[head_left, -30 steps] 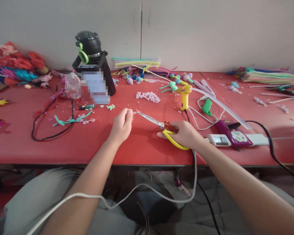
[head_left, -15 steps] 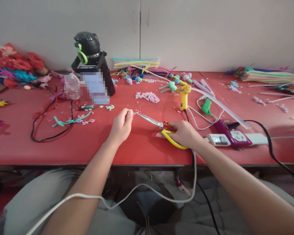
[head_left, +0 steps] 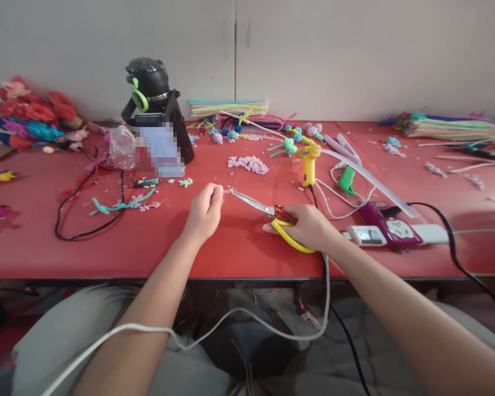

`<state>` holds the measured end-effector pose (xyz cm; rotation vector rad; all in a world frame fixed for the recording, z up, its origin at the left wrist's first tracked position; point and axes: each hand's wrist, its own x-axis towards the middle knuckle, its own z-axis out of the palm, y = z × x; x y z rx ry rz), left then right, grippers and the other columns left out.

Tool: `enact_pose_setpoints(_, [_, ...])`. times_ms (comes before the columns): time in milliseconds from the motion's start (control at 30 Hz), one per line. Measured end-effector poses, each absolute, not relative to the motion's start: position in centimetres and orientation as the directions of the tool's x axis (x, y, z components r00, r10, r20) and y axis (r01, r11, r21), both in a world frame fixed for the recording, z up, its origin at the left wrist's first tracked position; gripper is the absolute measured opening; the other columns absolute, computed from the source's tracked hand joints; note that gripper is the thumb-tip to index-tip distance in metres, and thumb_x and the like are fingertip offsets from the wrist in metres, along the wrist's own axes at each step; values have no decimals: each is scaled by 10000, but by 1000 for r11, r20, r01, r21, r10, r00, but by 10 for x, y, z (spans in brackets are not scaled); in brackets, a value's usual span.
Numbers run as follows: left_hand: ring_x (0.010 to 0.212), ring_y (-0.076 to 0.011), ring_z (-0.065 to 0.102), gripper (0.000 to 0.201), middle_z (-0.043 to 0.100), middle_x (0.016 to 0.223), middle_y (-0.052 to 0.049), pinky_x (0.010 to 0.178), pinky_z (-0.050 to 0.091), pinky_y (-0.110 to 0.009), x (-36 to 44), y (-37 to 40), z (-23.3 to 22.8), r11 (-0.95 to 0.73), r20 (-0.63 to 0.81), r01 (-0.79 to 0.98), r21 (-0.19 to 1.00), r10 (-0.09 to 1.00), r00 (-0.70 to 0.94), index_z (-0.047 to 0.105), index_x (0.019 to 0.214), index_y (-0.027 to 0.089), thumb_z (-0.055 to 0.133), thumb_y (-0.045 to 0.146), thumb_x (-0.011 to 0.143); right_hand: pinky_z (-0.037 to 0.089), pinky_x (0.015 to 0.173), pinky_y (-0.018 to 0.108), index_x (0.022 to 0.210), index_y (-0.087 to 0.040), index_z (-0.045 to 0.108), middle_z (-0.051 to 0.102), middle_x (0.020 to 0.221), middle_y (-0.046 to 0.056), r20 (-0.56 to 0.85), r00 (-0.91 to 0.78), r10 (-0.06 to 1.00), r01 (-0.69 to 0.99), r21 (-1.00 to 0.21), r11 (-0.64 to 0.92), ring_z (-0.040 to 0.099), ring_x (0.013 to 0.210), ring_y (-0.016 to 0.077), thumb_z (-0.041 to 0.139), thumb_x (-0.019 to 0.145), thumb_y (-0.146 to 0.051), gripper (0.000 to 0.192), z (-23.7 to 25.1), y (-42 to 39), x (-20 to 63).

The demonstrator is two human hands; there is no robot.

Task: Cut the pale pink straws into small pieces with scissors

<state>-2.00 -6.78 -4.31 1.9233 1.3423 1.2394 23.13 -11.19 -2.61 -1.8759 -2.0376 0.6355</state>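
I am pinching one short pale stub, seemingly a pipe-cleaner offcut, between thumb and fingertips of my left hand (head_left: 204,213), presenting its free end sideways so the blades can meet it above the red table (head_left: 239,253). My right hand (head_left: 309,225) is clenching the yellow loops of one pair of scissors (head_left: 268,212); the blades are lying almost closed, their tips touching the stub just beside my left fingertips. Item, beyond the blades: one heap of pale pink cut pieces (head_left: 248,164), lying where offcuts are collecting. Item: one yellow glue gun (head_left: 308,163), standing upright on its grip, nozzle kept off the surface, cord trailing toward me. Item: one green clip (head_left: 347,180) among white cable loops. Item: one purple-and-white power strip (head_left: 390,232) near my right wrist, feeding the cords. Item, left: one teal pipe cleaner (head_left: 119,202) inside one black cable loop (head_left: 82,217). Item, rear: one black bottle (head_left: 150,88) propping one phone (head_left: 160,149); two stacks of pipe cleaners, one centre (head_left: 229,106), one far right (head_left: 454,129).
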Motion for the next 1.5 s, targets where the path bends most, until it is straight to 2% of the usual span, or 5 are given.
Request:
enact_pose_setpoints(367, [581,-132,482,345,478,630,13,586,395,-275,-20,-68,-43,-399,401,482,780,910,106,453,780,216,387,460,1015,243,525,281,589,-218,373,393,564,-18,-70,-84,994,882,-470,42,324,559,117,601,642,-832,658,-22,-112,227])
enact_pose_setpoints(567, [571,-135,487,371,479,621,13,584,403,-281,-21,-67,-45,-412,413,479,775,904,109,444,770,220,376,494,1012,243,529,285,581,-217,366,390,557,-23,-61,-84,995,874,-485,44,321,559,118,597,640,-842,668,-25,-111,228])
enact_pose_setpoints(833, [576,-137,505,357,519,636,3,581,397,-292,-19,-66,-44,-411,416,523,747,902,115,450,752,219,382,444,1022,230,524,284,586,-219,377,400,556,-24,-38,-93,995,871,-487,63,311,544,110,616,667,-811,643,-24,-114,229])
enact_pose_setpoints(1267, [577,-162,495,421,494,629,-5,605,369,-320,-17,-61,-49,-422,425,489,763,898,113,409,729,231,352,541,1008,239,532,290,598,-207,432,424,578,-4,-18,-116,993,870,-483,93,345,572,120,584,649,-857,669,-23,-113,231])
enact_pose_setpoints(1500, [598,-167,507,430,514,645,-16,622,371,-326,-15,-58,-51,-443,449,499,745,886,116,417,732,231,360,561,1002,243,545,299,598,-204,461,429,576,-6,-7,-94,996,871,-486,79,337,565,118,627,658,-825,645,-27,-114,233])
